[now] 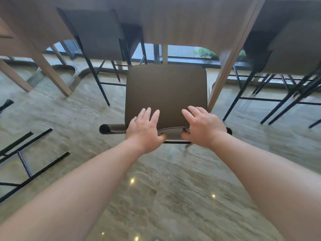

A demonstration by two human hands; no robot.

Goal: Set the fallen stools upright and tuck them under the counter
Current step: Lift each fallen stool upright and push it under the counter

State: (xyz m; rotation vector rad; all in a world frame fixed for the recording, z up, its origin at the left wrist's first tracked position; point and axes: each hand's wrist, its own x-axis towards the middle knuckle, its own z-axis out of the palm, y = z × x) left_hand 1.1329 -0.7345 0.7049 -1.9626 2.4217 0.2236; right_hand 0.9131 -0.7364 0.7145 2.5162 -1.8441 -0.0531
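A brown-seated stool [165,94] stands upright on its black legs, its front edge at the rim of the wooden counter [182,23]. My left hand [145,130] and right hand [202,126] rest on the stool's low backrest [114,129]. On both hands the fingers lie straight over the seat and the thumbs press the backrest's near side. At the left edge a fallen stool [26,162] lies on the floor, and only its black legs and crossbars show.
Two more stools are tucked under the counter, one at the back left [97,35] and one at the right [286,49]. A slanted wooden counter leg [224,73] stands just right of the seat, and others [50,72] stand at the left. The floor is glossy stone.
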